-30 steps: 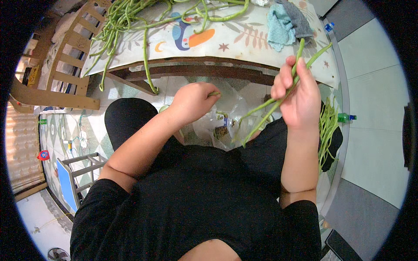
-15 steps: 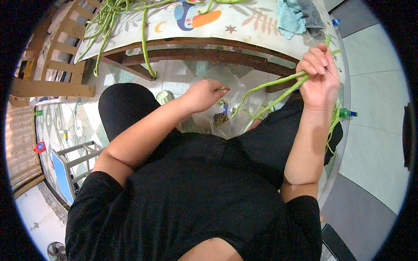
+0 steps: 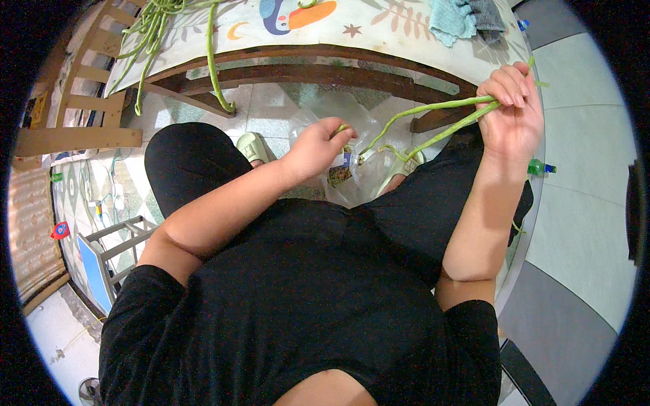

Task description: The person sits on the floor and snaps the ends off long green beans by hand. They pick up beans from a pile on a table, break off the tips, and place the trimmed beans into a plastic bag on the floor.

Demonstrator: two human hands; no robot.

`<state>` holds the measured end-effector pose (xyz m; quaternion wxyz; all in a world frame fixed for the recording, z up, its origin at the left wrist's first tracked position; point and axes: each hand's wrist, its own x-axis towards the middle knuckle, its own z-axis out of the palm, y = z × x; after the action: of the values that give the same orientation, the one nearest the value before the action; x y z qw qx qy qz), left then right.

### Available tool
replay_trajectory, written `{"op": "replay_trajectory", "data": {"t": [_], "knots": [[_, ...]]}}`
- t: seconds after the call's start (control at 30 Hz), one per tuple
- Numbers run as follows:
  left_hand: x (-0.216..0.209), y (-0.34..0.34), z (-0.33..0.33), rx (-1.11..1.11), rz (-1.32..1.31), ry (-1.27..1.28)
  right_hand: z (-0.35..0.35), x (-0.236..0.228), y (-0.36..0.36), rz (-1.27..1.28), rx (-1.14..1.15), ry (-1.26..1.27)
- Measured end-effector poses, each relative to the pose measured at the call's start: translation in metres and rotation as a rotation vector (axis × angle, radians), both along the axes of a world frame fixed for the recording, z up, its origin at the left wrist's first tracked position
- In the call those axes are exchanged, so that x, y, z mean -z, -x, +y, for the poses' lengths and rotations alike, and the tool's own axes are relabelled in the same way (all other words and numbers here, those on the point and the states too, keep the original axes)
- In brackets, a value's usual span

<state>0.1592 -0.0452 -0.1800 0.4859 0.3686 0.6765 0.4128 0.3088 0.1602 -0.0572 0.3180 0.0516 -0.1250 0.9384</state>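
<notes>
My right hand (image 3: 509, 115) is raised at the right, its fingers closed around long green beans (image 3: 450, 130). Two lengths of bean trail from it toward the middle, and short ends poke out above the fingers. My left hand (image 3: 318, 150) is closed in a pinch over the floor between my legs, with a small green bean piece (image 3: 341, 128) at its thumb and fingertips. Below and beyond it, a clear plastic bag (image 3: 366, 191) lies open between my feet. The lower tips of the hanging beans reach down near the bag.
Ahead stands a table with a printed cloth (image 3: 271, 42), bearing a heap of long beans (image 3: 152, 30), some over its edge, and blue and grey towels (image 3: 452, 24). Left are a wooden slatted chair (image 3: 81, 139) and a blue-topped stool (image 3: 96, 271). A green bottle (image 3: 537, 167) stands right.
My right hand has moved a little to the right with the beans. The left hand stays pinched with its bean piece. The view has shifted slightly.
</notes>
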Motion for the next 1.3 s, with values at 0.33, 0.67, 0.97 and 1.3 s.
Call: {"op": "replay_trajectory", "data": {"t": [0.33, 0.67, 0.97, 1.3], "knots": [[-0.032, -0.026, 0.016, 0.559, 0.628, -0.292, -0.013, -0.006, 0.009, -0.088, 0.136, -0.027], [0.027, -0.010, 0.006, 0.298, 0.149, -0.072, -0.012, -0.003, 0.006, -0.113, 0.080, -0.217], [0.042, 0.006, 0.002, 0.023, -0.199, 0.282, -0.017, -0.004, 0.011, -0.176, 0.089, -0.248], [0.023, 0.018, 0.002, -0.106, -0.735, 0.285, -0.009, 0.006, 0.014, -0.185, -0.032, -0.133]]}}
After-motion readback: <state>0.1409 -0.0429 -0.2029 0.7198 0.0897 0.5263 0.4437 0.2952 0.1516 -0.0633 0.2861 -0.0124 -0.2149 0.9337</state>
